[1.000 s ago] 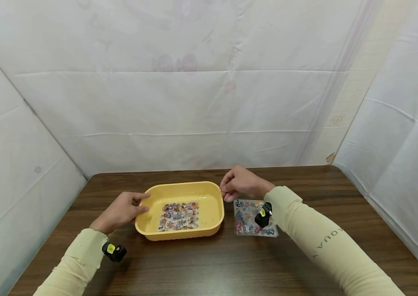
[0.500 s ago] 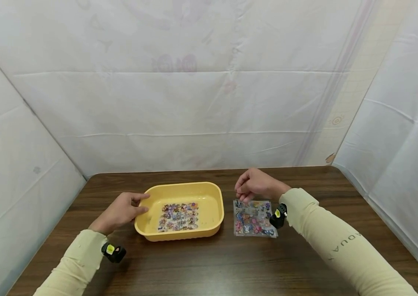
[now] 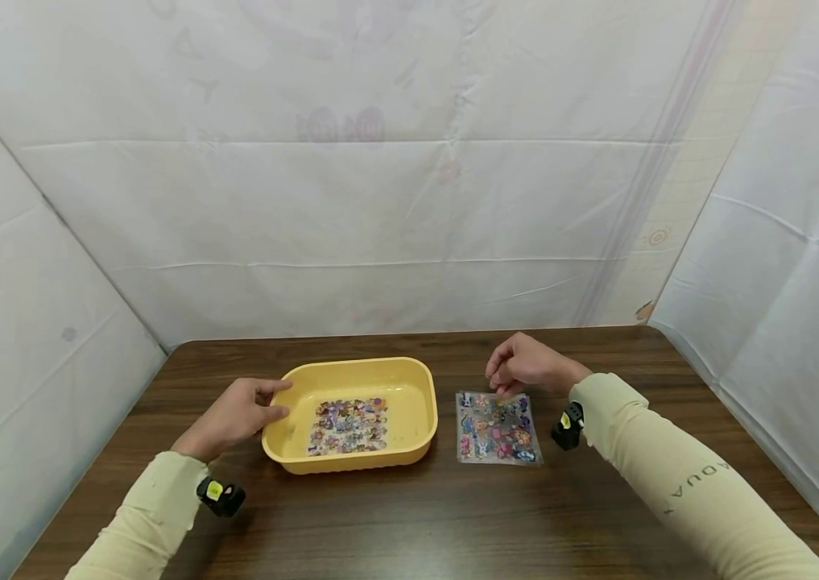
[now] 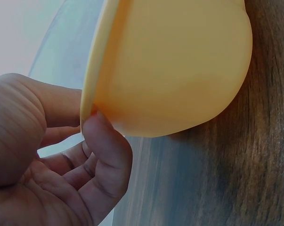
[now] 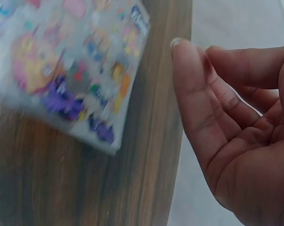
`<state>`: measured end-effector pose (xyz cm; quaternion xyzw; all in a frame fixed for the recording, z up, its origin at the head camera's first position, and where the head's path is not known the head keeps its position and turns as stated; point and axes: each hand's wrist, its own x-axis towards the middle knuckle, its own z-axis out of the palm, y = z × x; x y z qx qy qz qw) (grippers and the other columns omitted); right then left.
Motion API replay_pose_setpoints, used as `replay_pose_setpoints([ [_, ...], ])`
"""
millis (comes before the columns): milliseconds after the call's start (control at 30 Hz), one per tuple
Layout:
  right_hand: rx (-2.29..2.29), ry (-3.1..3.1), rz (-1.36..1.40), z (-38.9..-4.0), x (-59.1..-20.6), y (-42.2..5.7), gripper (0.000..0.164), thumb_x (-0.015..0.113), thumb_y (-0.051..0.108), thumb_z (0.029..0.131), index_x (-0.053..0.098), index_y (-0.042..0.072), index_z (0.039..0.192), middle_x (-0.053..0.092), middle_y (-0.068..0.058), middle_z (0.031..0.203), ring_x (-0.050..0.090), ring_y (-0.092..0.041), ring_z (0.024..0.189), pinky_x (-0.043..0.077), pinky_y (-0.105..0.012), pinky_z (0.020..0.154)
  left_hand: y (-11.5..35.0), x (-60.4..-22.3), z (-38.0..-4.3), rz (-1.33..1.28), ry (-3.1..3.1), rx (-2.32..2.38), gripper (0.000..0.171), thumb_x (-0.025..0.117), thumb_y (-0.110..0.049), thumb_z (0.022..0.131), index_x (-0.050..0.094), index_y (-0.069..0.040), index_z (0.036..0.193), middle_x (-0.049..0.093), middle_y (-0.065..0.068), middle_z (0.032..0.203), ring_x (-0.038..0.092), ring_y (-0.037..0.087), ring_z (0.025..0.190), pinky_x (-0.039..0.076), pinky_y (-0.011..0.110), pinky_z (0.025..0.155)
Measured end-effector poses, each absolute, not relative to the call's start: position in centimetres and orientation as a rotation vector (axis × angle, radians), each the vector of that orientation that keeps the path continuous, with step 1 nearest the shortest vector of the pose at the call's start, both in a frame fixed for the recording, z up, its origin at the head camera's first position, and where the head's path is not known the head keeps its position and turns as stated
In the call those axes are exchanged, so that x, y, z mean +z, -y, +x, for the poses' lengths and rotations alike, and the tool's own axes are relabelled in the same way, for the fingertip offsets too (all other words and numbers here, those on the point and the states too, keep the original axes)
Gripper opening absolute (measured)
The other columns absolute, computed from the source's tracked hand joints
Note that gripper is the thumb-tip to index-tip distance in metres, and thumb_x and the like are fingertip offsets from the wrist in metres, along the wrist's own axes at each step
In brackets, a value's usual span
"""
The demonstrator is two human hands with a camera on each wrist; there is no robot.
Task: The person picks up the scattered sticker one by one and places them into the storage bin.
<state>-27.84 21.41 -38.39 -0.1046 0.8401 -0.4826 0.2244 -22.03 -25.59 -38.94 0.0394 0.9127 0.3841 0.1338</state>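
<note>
A yellow plastic tray (image 3: 409, 407) sits on the table, left of centre. My left hand (image 3: 231, 415) pinches its left rim; in the left wrist view thumb and finger lie on either side of the tray's edge (image 4: 87, 80). Inside the tray lies a sheet of small colourful cartoon stickers (image 3: 348, 427). Right of the tray is a stack of clear sticker sheets (image 3: 498, 435) with cartoon figures. My right hand (image 3: 531, 366) is at the back edge of this stack, fingers loosely bent. The right wrist view shows its thumb and fingertips (image 5: 189, 56) close together with nothing held, beside the sheets.
Dark wood-grain table (image 3: 380, 524) under everything. A white cloth wall (image 3: 351, 201) stands close behind it, with more cloth on the left and right sides. Black wrist cameras (image 3: 221, 496) hang under both forearms.
My right hand has moved right from the tray's right rim to the back of the sticker stack, uncovering more of the sheets. The left hand and tray have stayed nearly still.
</note>
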Motion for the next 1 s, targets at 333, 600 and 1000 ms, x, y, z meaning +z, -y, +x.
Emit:
replay_pose_setpoints([
  [333,-1.094,-2.526,-0.292,-27.7,-39.5,-23.1,0.012,0.068,-0.006,0.088,0.073,-0.009,0.098,0.073,-0.016,0.086,0.069,-0.019,0.073,0.064,-0.037,0.068,25.5,-38.9,-22.0,0.139,-2.651,1.122,0.054,0.066,-0.011,0.102,0.051,0.002,0.152,0.062,0.017,0.108,0.058,0.018,0.070,0.053,0.035,0.058],
  [600,-0.769,-2.744,-0.334,-27.0,-40.6,-22.8,0.008,0.080,0.003,0.084,0.074,0.003,0.089,0.070,-0.007,0.085,0.059,-0.017,0.072,0.053,-0.031,0.064,25.6,-38.8,-21.9,0.158,-2.662,1.107,0.055,0.066,-0.011,0.102,0.050,0.004,0.152,0.062,0.017,0.109,0.054,0.018,0.067,0.052,0.034,0.057],
  [1000,-0.472,-2.796,-0.390,-27.2,-41.0,-22.3,0.026,0.084,0.005,0.082,0.059,0.011,0.075,0.056,-0.002,0.074,0.050,-0.018,0.067,0.040,-0.029,0.060,25.7,-39.0,-21.8,0.163,-2.683,1.091,0.054,0.066,-0.010,0.102,0.051,0.005,0.151,0.064,0.024,0.120,0.057,0.019,0.071,0.053,0.034,0.059],
])
